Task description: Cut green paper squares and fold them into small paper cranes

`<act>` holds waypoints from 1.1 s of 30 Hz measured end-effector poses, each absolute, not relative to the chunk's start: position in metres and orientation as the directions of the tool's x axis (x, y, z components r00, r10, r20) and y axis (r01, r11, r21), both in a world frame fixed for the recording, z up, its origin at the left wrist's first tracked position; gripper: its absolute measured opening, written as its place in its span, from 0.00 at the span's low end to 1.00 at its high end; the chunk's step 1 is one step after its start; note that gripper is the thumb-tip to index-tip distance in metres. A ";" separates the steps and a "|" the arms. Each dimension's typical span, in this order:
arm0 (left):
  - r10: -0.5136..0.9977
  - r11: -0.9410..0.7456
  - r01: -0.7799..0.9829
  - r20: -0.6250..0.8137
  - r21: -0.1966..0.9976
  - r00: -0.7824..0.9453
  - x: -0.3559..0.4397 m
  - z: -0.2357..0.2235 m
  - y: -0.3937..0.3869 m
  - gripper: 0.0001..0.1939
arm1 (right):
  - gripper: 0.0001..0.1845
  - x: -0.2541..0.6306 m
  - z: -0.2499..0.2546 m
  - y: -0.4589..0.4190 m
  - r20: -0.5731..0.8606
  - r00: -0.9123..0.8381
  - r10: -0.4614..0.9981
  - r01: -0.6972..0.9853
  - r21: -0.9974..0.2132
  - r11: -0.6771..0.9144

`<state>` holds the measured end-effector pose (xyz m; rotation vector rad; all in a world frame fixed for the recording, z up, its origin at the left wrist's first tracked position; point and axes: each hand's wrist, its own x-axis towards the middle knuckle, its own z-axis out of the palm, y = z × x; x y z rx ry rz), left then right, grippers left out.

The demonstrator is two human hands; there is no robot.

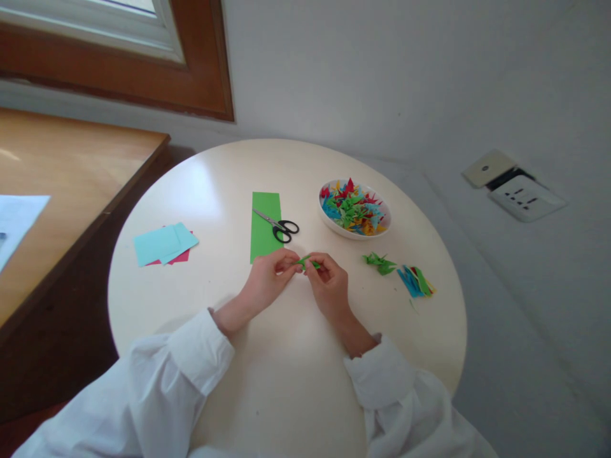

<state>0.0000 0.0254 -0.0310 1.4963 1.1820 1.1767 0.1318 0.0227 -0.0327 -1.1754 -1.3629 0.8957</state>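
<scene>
Between my two hands is a small folded piece of green paper (310,263), partly hidden by the fingers. My left hand (272,273) pinches its left end, and my right hand (329,283) grips the right end between thumb and fingers. Just beyond the left hand lies a green paper strip (265,238), with black-handled scissors (279,226) resting across it, blades pointing up and left. A white bowl (356,235) farther back on the right holds many small folded paper pieces in red, blue, green and yellow.
Light blue paper squares (160,243) overlap red paper (181,257) on the left. Green folded paper pieces (379,263) and a pile of coloured paper (416,281) lie at the right. The round white table (281,381) stands near a wooden desk (71,152) and a wall.
</scene>
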 end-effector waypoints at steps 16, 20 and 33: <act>0.990 -0.120 0.186 0.103 0.975 0.099 0.000 -0.029 0.023 0.05 | 0.04 0.131 -0.035 0.020 0.290 0.089 0.953 0.332 -0.911 0.246; 0.989 -0.132 0.234 0.111 0.963 0.101 -0.001 -0.029 0.023 0.05 | 0.04 0.131 -0.034 0.020 0.296 0.091 0.951 0.380 -0.893 0.241; 0.988 -0.130 0.179 0.111 0.975 0.111 0.001 -0.028 0.022 0.04 | 0.04 0.131 -0.031 0.020 0.334 0.064 0.940 0.446 -0.852 0.273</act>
